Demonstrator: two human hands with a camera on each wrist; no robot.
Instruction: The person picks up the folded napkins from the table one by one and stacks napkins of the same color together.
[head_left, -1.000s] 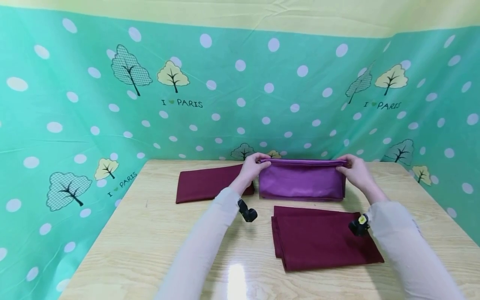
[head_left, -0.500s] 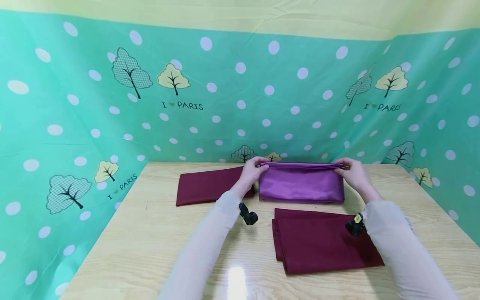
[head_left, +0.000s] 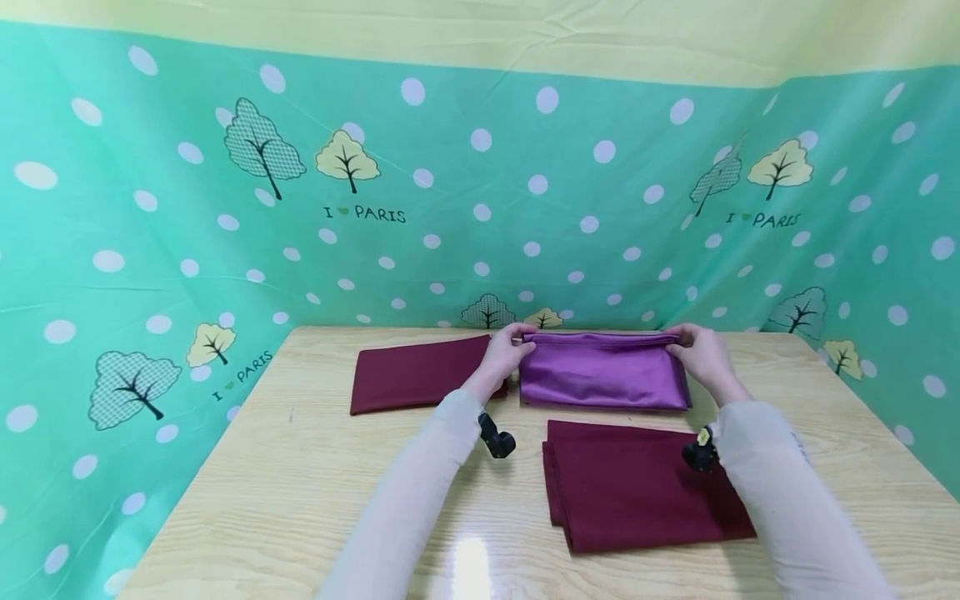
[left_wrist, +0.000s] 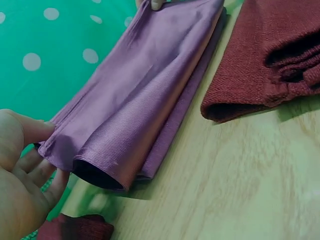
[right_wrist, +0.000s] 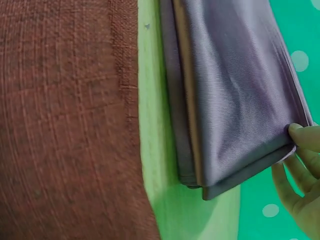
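A shiny purple cloth (head_left: 603, 375), folded in layers, lies near the back of the table. My left hand (head_left: 504, 357) pinches its far left corner between thumb and fingers. At the far right corner my right hand (head_left: 703, 357) holds the same cloth in a like pinch. The left wrist view shows the left thumb (left_wrist: 37, 131) on top of the purple cloth (left_wrist: 145, 95), whose near fold curves open at the end. In the right wrist view the right hand (right_wrist: 305, 170) grips the corner of the purple cloth (right_wrist: 245, 95), with its stacked layers showing along one side.
A folded maroon cloth (head_left: 412, 375) lies left of the purple one, partly behind the left hand. Another maroon cloth (head_left: 637, 492) lies in front, under the right forearm. The wooden table (head_left: 300, 500) meets a green dotted curtain (head_left: 450, 192) at the back.
The far edge of the purple cloth has come down a little, and both hands have lowered with it. The right forearm has shifted slightly left. Both maroon cloths stay where they were.
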